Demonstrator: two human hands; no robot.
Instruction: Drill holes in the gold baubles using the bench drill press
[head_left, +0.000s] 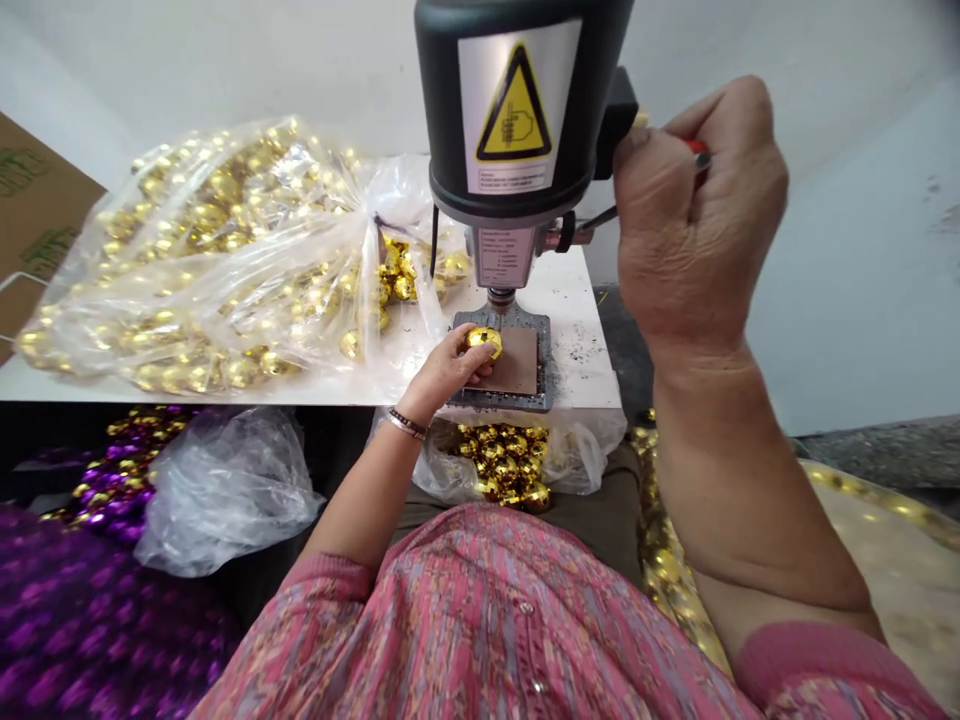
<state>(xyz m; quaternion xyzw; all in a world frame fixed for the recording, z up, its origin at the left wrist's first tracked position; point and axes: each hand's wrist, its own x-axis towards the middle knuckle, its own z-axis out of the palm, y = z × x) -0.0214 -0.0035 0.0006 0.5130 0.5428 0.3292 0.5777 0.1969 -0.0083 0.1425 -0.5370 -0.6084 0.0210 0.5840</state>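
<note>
A shiny gold ball (486, 343) is pinched in my left hand (452, 365), just over a brown board (516, 360) on the drill press's grey base. A small dark spot shows on top of the ball. Above it, the black drill press (442, 110) carries a yellow warning triangle, and its chuck (501, 298) is apart from the ball. My right hand (701, 210), raised at the machine's right side, is closed around a feed handle (699, 155) with a red part showing between the fingers. Most of that handle is hidden by the hand.
A big clear bag of gold balls (225, 240) covers the left of the white table (589, 345). Another open bag with gold balls (510, 460) lies below the table's front edge. Purple balls (97, 620) are at lower left, and a cardboard box (37, 190) stands far left.
</note>
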